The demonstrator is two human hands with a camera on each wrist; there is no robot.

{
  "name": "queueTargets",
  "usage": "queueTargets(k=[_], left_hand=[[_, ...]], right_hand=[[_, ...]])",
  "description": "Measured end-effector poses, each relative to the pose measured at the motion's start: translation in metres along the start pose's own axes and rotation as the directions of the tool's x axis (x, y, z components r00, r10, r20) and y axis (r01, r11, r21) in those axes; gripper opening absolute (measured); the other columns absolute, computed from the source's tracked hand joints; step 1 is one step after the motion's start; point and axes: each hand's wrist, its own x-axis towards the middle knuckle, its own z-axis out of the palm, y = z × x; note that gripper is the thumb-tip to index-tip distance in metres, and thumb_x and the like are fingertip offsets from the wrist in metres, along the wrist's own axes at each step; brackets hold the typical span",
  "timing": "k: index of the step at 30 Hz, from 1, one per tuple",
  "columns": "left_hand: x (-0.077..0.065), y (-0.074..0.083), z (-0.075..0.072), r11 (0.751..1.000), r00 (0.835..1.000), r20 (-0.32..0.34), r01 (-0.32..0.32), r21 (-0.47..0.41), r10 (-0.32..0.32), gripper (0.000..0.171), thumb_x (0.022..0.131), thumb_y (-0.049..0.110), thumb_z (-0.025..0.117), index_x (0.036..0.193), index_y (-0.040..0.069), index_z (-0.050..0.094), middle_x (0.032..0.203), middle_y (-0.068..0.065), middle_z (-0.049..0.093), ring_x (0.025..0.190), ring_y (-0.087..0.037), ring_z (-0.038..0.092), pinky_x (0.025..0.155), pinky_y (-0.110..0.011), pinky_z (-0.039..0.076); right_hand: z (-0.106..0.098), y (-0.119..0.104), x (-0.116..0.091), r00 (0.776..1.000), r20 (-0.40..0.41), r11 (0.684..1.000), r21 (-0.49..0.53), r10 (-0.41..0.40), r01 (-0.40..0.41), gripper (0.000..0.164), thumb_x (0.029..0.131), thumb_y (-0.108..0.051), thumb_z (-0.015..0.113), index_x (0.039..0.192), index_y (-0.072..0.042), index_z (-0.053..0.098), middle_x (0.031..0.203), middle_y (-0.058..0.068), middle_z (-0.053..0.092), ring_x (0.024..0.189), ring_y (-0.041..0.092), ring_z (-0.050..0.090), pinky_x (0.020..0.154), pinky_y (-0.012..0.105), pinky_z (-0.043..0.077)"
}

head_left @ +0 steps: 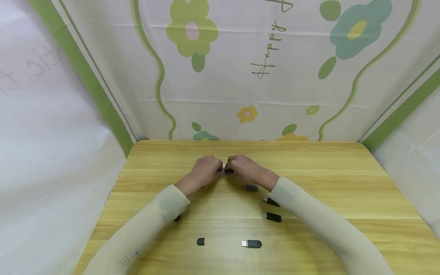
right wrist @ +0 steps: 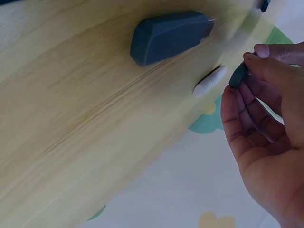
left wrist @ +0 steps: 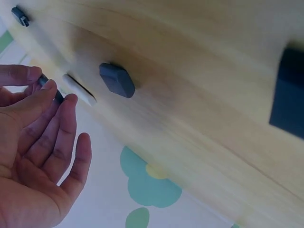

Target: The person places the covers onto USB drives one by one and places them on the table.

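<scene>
Near the far side of the table, my left hand (head_left: 206,170) and right hand (head_left: 245,168) meet fingertip to fingertip. A dark USB flash drive (right wrist: 238,76) is pinched between my right thumb and fingers. My left thumb and fingers pinch a small dark cap (left wrist: 59,96), mostly hidden by the fingertips. Whether cap and drive are joined cannot be told. Just beyond the hands lies a small white oval piece (right wrist: 210,81). A loose dark cap (left wrist: 116,80) lies near my left hand, and an uncapped flash drive (head_left: 250,188) lies near my right wrist.
Two more uncapped drives, one black (head_left: 272,217) and one tapered (head_left: 271,201), lie beside the right sleeve. Nearer the front are a grey drive (head_left: 252,243) and a black cap (head_left: 201,241). Another dark piece (head_left: 177,218) shows by the left sleeve. A flowered curtain (head_left: 220,84) hangs behind the table.
</scene>
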Motion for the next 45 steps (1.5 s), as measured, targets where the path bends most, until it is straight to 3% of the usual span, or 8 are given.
queueTargets(k=[9,23,30,36,42,45], left_hand=[[0.004,-0.005,0.008,0.999,1.0,-0.003,-0.009,0.037,0.009,0.043,0.097,0.01,0.077,0.062,0.016,0.053,0.059,0.006,0.04,0.057,-0.014,0.037,0.052,-0.031,0.034],[0.006,-0.006,0.011,0.998,0.998,0.051,0.032,0.047,-0.035,0.03,0.09,0.017,0.086,0.067,0.016,0.066,0.063,0.005,0.057,0.058,-0.014,0.045,0.054,-0.035,0.042],[0.004,-0.009,0.013,0.999,0.998,0.045,0.031,0.039,-0.033,0.029,0.09,0.016,0.086,0.069,0.015,0.066,0.063,0.004,0.055,0.058,-0.014,0.043,0.054,-0.033,0.039],[0.001,-0.01,0.013,0.998,0.997,0.061,0.05,0.043,-0.052,0.024,0.089,0.023,0.088,0.075,0.016,0.069,0.07,0.005,0.062,0.063,-0.015,0.052,0.057,-0.035,0.045],[-0.005,-0.011,0.009,0.998,0.996,0.058,0.058,0.034,-0.06,0.028,0.091,0.025,0.086,0.073,0.017,0.067,0.07,0.003,0.062,0.062,-0.015,0.048,0.055,-0.035,0.043],[-0.01,-0.013,0.006,0.997,0.996,0.054,0.07,0.033,-0.072,0.02,0.091,0.025,0.085,0.079,0.016,0.072,0.078,0.002,0.068,0.065,-0.014,0.05,0.056,-0.035,0.044]], right_hand=[[0.007,0.0,0.005,0.999,0.037,0.999,-0.05,0.006,-0.005,0.005,0.095,-0.013,0.081,0.095,-0.008,0.08,0.086,0.003,0.068,0.069,0.011,0.058,0.064,0.027,0.049],[0.015,-0.002,0.006,0.998,0.055,0.998,-0.062,0.024,-0.02,0.004,0.096,-0.013,0.08,0.095,-0.009,0.081,0.085,0.003,0.066,0.069,0.011,0.057,0.066,0.028,0.052],[0.016,-0.002,0.006,0.998,0.047,0.998,-0.047,0.037,-0.034,0.005,0.095,-0.013,0.081,0.094,-0.009,0.08,0.086,0.004,0.066,0.068,0.011,0.057,0.065,0.029,0.052],[0.017,-0.003,0.001,0.996,0.058,0.996,-0.05,0.072,-0.069,0.009,0.097,-0.018,0.08,0.097,-0.009,0.079,0.089,0.005,0.068,0.07,0.011,0.059,0.066,0.031,0.054],[0.012,-0.006,-0.009,0.992,0.043,0.985,-0.135,0.118,-0.111,0.013,0.096,-0.025,0.08,0.094,-0.012,0.077,0.085,0.001,0.065,0.067,0.011,0.055,0.06,0.032,0.052],[0.009,-0.006,-0.015,0.99,0.036,0.976,-0.176,0.136,-0.127,0.016,0.094,-0.027,0.08,0.096,-0.012,0.077,0.087,0.001,0.066,0.068,0.012,0.057,0.059,0.033,0.053]])
